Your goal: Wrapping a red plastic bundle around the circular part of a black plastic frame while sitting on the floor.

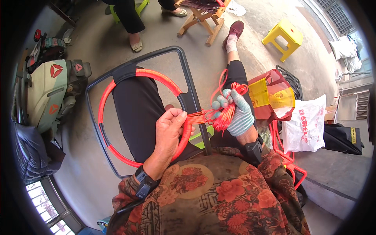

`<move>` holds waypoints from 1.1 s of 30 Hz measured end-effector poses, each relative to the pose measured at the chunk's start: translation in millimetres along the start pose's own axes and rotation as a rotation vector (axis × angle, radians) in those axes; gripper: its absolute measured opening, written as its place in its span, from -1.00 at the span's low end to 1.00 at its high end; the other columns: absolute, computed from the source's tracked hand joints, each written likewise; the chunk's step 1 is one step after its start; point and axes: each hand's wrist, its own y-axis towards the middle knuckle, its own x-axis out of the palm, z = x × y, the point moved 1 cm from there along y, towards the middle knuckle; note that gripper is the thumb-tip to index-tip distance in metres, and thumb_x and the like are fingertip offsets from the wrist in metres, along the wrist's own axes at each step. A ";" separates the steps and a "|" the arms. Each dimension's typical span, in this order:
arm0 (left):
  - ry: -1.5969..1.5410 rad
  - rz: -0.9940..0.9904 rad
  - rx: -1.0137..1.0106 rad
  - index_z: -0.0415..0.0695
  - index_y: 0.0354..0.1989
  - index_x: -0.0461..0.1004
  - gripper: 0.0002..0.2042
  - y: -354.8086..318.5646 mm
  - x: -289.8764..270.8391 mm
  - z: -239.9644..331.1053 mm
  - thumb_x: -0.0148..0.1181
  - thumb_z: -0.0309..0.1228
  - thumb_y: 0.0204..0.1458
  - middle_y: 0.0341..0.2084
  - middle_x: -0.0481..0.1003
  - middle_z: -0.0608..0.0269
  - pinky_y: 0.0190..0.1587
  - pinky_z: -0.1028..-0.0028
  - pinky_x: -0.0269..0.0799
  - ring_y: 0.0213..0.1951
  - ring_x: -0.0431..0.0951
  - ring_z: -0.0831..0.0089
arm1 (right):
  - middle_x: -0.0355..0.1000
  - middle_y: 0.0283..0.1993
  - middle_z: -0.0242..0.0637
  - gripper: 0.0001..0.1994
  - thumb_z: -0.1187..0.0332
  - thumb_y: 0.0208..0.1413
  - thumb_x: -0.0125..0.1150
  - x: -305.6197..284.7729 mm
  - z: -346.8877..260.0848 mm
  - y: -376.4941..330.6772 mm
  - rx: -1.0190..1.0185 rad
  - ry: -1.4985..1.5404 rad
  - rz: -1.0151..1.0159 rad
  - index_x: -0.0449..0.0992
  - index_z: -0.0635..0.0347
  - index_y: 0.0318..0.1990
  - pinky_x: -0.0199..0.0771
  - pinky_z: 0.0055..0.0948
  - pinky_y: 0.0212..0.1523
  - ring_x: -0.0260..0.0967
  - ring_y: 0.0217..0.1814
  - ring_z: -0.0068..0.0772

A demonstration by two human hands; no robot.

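A dark metal frame (182,58) with a rounded-corner outline rests across my lap. Inside it is a ring (102,101) largely wrapped in orange-red cord, with dark stretches showing between. My bare left hand (171,127) is closed at the ring's right side, thumb and fingers pinching flat, side-by-side strands of orange cord (197,118). These strands run right, across the frame's side bar, to my right hand (236,111). That hand wears a striped grey-green glove and is closed around a looped bundle of the same cord (225,118). A loose loop rises above it.
A red and yellow bag (270,94) and a white plastic bag (304,125) stand at my right. Beyond are a yellow stool (285,37) and a wooden folding stool (201,21). A scooter (51,92) stands at the left. Another person's legs (127,17) are at the far side.
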 end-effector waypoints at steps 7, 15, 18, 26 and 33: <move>-0.081 -0.055 -0.064 -0.17 -0.33 0.38 -0.92 -1.1 2.0 1.7 0.10 -0.44 0.14 -0.49 0.52 0.16 -0.49 0.44 0.56 -0.54 0.57 0.37 | 0.11 -0.60 -0.44 -0.75 0.19 0.15 0.11 -27.7 -20.8 0.4 0.004 -0.205 0.030 0.26 0.06 -0.47 0.35 -0.44 -0.52 0.21 -0.49 -0.41; 0.090 -0.016 -0.012 -0.17 -0.24 0.36 -0.86 2.0 -0.6 -1.7 0.03 -0.36 0.19 -0.39 0.52 0.16 -0.42 0.47 0.54 -0.44 0.57 0.40 | 0.49 -0.37 -0.11 -0.66 0.17 0.05 0.19 -17.4 -48.4 12.7 -0.247 -1.798 0.604 0.46 0.27 -0.15 0.45 -0.29 -0.27 0.48 -0.35 -0.20; 0.128 0.013 0.084 -0.18 -0.08 0.32 -0.74 2.4 4.7 4.1 -0.09 -0.24 0.25 -0.23 0.49 0.15 -0.27 0.48 0.49 -0.25 0.53 0.45 | 0.49 -0.32 -0.08 -0.73 0.41 -0.06 0.19 39.6 -28.3 9.2 -0.964 -2.014 0.334 0.47 0.22 -0.14 0.46 -0.26 -0.22 0.47 -0.30 -0.04; 0.334 0.030 0.349 -0.25 0.01 0.28 -0.72 -0.1 -2.7 3.7 -0.16 -0.32 0.26 -0.13 0.42 0.21 -0.07 0.46 0.38 -0.14 0.43 0.55 | 0.46 -0.10 -0.24 -0.63 0.43 -0.23 0.23 89.1 9.6 5.9 -1.104 -2.148 -0.465 0.50 0.12 -0.14 0.47 -0.32 -0.13 0.45 -0.09 -0.19; 0.239 -0.039 0.360 -0.30 0.03 0.22 -0.67 -2.4 9.9 6.4 0.06 -0.60 0.08 -0.15 0.42 0.18 -0.09 0.51 0.41 -0.12 0.44 0.53 | 0.50 -0.33 -0.28 -0.79 0.45 -0.14 0.29 66.9 40.6 21.5 -0.856 -1.943 -0.199 0.53 0.07 -0.27 0.50 -0.42 -0.37 0.48 -0.39 -0.22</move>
